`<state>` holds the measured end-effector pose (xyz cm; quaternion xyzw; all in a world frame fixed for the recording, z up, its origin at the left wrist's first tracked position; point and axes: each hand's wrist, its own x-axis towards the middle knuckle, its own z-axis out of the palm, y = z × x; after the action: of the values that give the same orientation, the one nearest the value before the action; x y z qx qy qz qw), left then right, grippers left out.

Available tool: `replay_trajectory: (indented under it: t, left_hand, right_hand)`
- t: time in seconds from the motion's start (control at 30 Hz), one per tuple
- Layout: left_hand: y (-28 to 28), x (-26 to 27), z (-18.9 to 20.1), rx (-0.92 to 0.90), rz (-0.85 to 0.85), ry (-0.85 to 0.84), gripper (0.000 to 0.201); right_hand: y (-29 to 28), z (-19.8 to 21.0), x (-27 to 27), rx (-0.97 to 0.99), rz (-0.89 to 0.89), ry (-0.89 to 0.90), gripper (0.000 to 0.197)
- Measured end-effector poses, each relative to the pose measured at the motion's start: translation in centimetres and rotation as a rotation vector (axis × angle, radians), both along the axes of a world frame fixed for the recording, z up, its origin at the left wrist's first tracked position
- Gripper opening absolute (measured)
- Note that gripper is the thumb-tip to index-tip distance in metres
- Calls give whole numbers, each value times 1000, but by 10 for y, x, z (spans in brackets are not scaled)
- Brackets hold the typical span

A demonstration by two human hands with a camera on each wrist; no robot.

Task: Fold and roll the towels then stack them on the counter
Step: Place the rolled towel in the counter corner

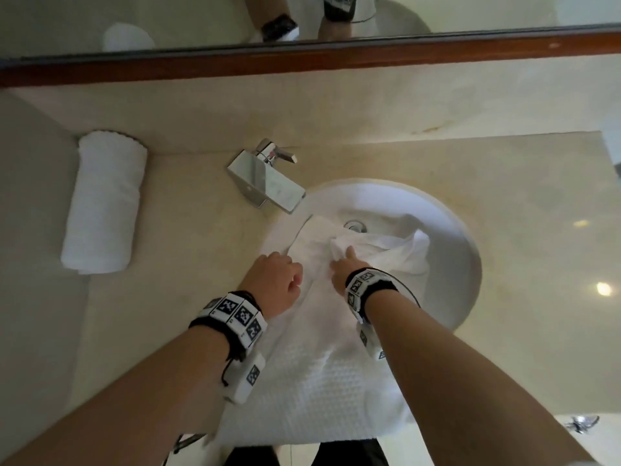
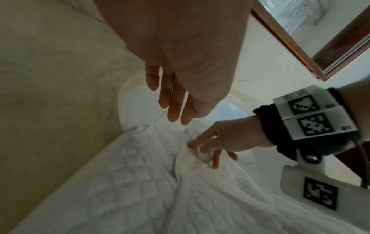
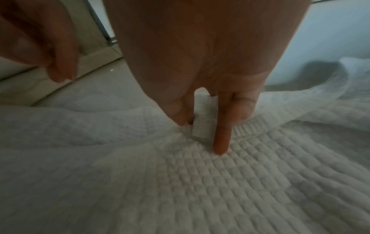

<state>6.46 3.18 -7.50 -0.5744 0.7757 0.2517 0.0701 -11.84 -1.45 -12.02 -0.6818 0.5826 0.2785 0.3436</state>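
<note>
A white waffle towel [image 1: 312,381] lies over the sink [image 1: 450,237] and the counter's front edge, its far end bunched in the basin. My right hand [image 1: 342,260] is on the towel's middle. Its index finger [image 3: 220,139] points straight down onto the cloth, and a small upright fold [image 3: 202,126] is pinched between that finger and the one beside it. My left hand [image 1: 275,280] hovers at the towel's left edge, fingers [image 2: 172,109] straight and just above the cloth, holding nothing. One rolled white towel [image 1: 104,203] lies on the counter at the far left.
A chrome faucet [image 1: 265,176] stands behind the sink's left rim. The drain [image 1: 354,226] shows beyond the towel. A wood-framed mirror [image 1: 302,58] runs along the back wall. Beige counter [image 1: 188,247] separates the rolled towel from the sink.
</note>
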Motion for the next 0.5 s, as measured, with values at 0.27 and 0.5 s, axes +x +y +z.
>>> replay_trajectory:
  t: [0.27, 0.5]
  left_hand:
    - [-29, -57, -27, 175, 87, -231, 38]
    - [-86, -119, -70, 282, 162, -163, 75]
  right_hand:
    - [-7, 44, -47, -102, 32, -134, 28]
    - [8, 61, -99, -179, 226, -159, 44]
